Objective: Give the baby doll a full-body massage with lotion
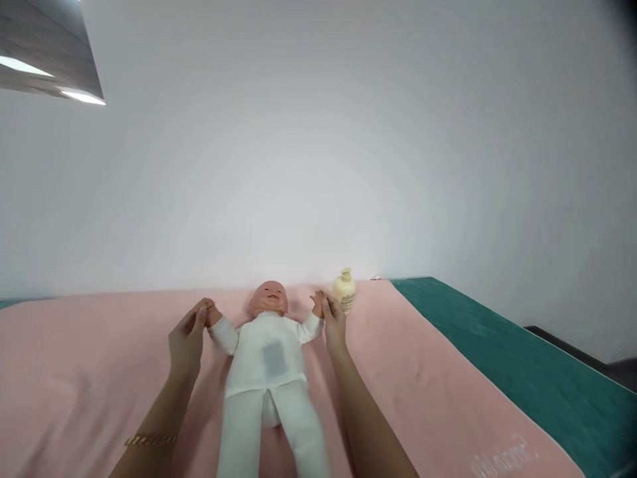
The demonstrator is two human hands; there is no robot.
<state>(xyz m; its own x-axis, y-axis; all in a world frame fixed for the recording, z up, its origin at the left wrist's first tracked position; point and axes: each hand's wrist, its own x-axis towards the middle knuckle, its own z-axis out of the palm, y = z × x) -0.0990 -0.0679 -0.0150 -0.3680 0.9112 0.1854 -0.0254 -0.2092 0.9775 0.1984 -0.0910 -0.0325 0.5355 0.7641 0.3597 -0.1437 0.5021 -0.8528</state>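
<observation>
Head view, and here we are, with both hands busy at once: the left hand [186, 342] has its thumb and fingers closed on one small hand of the doll [246, 355], and over on the other side the right hand [335, 324] pinches the other small hand near the wrist. They're well apart, one to each side, with the doll between them! It lies on its back on the pink cloth [423, 378], head toward the wall [298, 146], legs toward the person, both arms out to the sides, dressed in a white outfit [249, 365] with a grey patch [275, 358] on the front. A gold bracelet [150, 439] circles the left forearm. Just beyond the right hand stands the pump bottle [344, 288], upright, its lower part hidden in places; whether the fingers brush it, I can't tell. Out on the right, the green surface [497, 345] shows past the cloth's edge. I'd call this step handling the doll's arms, both held out at once. Any move from this hold calls for a light, even grip, the two sides kept in step, and a bit of care around that bottle.
</observation>
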